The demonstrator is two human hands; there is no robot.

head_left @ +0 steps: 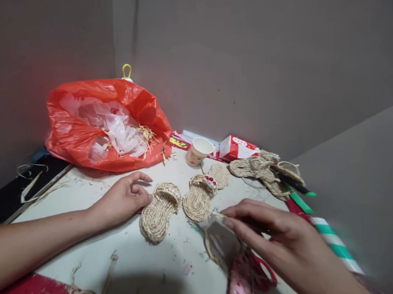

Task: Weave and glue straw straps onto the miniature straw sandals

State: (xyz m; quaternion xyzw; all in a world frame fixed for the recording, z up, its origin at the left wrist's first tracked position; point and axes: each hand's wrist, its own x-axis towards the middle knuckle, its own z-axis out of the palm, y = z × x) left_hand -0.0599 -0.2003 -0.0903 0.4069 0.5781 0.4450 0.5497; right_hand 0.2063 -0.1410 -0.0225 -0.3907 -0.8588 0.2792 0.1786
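The left hand [121,198] rests loosely curled, its fingers apart and pinching nothing that shows, with the thumb tip at the near side of the pearl-trimmed slipper [156,217]; whether it presses there I cannot tell. That woven slipper lies just right of this thumb, its strap end turned away. Further right, between the two hands, the red-beaded slipper [196,201] lies beyond the fingertips of the right hand [271,226] and a little to their left. The right thumb and forefinger appear pressed together on a pale strand [207,245], whose loose length bends down to the left of the pinch. For good handling of this strand, a light, even pinch near its end seems best, since a hard tug could fray or split the fibre; steadying a slipper by its sole rather than its beaded strap would probably spare the trim. Below the right fingers lie the red-handled scissors [273,277], close under the palm, so the wrist would do well to stay lifted clear of them.
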